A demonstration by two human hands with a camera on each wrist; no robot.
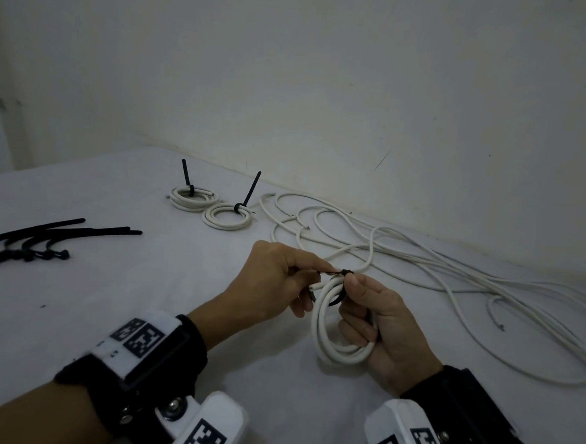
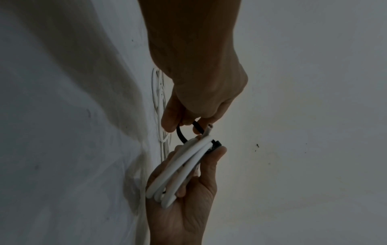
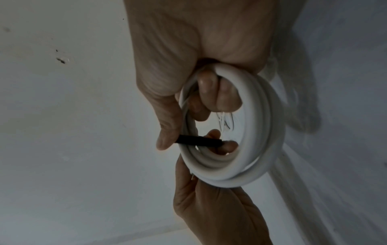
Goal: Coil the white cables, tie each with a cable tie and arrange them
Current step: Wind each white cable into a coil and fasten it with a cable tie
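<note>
surface: table [image 1: 114, 314] covered in white cloth, creased, small dark specks | backdrop: plain off-white wall [image 1: 328, 69], scuffed, thin scratch | light: dim, even, cool

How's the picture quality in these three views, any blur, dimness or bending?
Head view: dim, even light; the wall edge bows from the wide lens; the left hand is slightly motion-blurred. Left wrist view: dark, the coiled white cable fairly sharp. Right wrist view: the coil's rim smears, the black cable tie soft.
</note>
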